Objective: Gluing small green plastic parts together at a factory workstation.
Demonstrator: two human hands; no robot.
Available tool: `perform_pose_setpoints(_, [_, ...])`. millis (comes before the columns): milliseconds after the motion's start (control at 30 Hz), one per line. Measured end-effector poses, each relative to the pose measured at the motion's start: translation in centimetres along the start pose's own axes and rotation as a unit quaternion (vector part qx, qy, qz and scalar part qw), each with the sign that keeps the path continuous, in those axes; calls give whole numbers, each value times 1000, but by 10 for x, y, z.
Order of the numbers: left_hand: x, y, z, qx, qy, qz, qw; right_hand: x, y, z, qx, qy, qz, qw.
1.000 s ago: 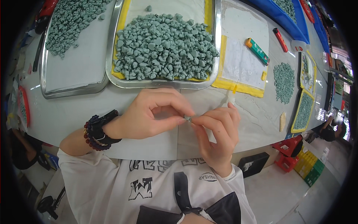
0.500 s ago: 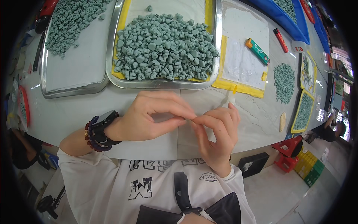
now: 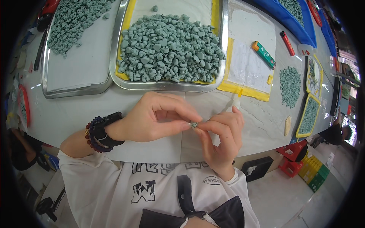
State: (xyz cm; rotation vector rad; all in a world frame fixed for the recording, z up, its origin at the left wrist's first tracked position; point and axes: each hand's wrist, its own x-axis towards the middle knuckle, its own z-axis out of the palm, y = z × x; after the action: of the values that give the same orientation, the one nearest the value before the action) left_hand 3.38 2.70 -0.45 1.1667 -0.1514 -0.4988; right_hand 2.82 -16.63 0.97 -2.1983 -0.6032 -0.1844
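Observation:
Between the thumb and fingertips of my left hand (image 3: 150,117) sits a small grey-green stone-like piece (image 3: 194,124), with darker spots on it. The thumb and index finger of my right hand (image 3: 224,133) meet the piece from the other side. A white applicator bottle (image 3: 236,101) with an orange-yellow neck and thin needle tip juts out just beyond my right hand's curled fingers; whether they grip it is hidden. Straight ahead, a metal tray (image 3: 171,87) edged inside with yellow tape holds a heap of similar grey-green pieces (image 3: 167,49).
Left of it stands another metal tray (image 3: 76,91) with more pieces. On the right lie a white yellow-taped mat (image 3: 247,57), a green-and-orange cutter (image 3: 264,55), a red stick-like item (image 3: 287,43), a loose pile of small pieces (image 3: 290,87) and a blue bin (image 3: 310,36).
My fingertips have parted slightly, so the small piece between them now shows. My left wrist has turned a little; both hands stay in nearly the same place.

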Motion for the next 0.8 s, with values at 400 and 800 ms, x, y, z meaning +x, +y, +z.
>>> perform_pose_setpoints(400, [-1, 3, -2, -2, -19, -27, 999, 0, 0, -2, 10, 0, -3, 1000])
perform_pose_setpoints(800, [-2, 0, 1, -32, 18, -14, 999, 0, -1, -3, 4, 5, 2, 1000])
